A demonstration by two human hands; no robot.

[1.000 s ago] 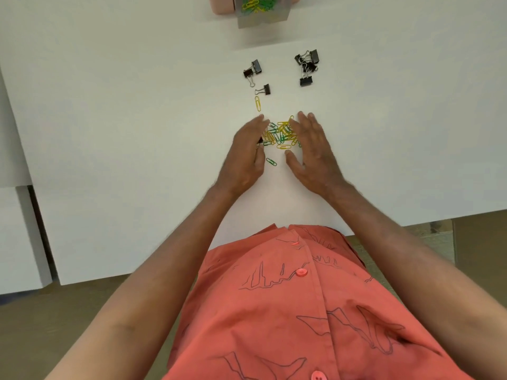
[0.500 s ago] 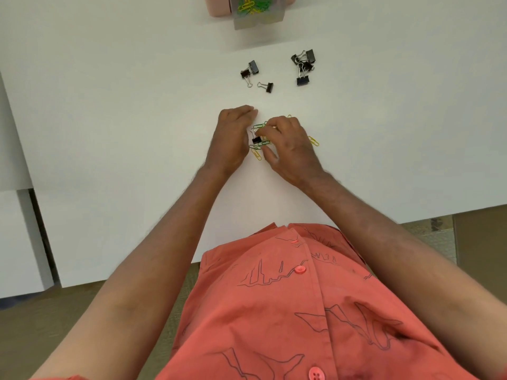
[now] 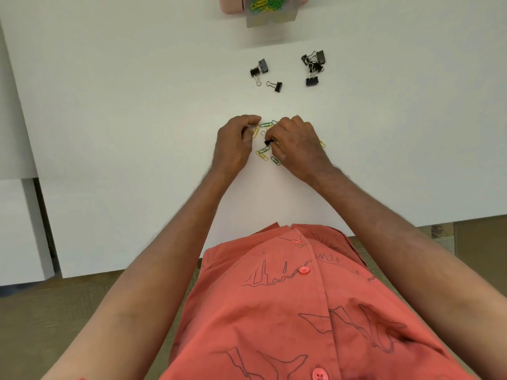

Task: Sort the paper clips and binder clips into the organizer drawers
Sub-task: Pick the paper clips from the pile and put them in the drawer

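Head camera, looking straight down: a white table point(image 3: 109, 133) with both bare hands close together over a scatter of green and yellow paper clips point(image 3: 264, 152). The right hand point(image 3: 297, 145) has its fingers curled down, and its thumb and fingertips pinch a small black binder clip point(image 3: 267, 142) that sits among the paper clips, the wire handle poking up toward the far side. The left hand point(image 3: 236, 141) is curled too, fingertips bent in toward the palm next to a yellow paper clip point(image 3: 256, 131); whether it actually has hold of that clip or anything else I cannot tell. A few clips lie loose between and just below the two hands, and one yellow clip point(image 3: 321, 144) peeks out on the right side of the right hand.

Farther up the table lie two groups of black binder clips, well apart from the hands: three on the left point(image 3: 264, 74), and a tangled cluster on the right point(image 3: 313, 66). At the top edge stands a pink organizer point(image 3: 230, 5) with a clear drawer point(image 3: 270, 17) pulled out, green and yellow paper clips visible inside. The person wears a coral buttoned shirt point(image 3: 301, 311).
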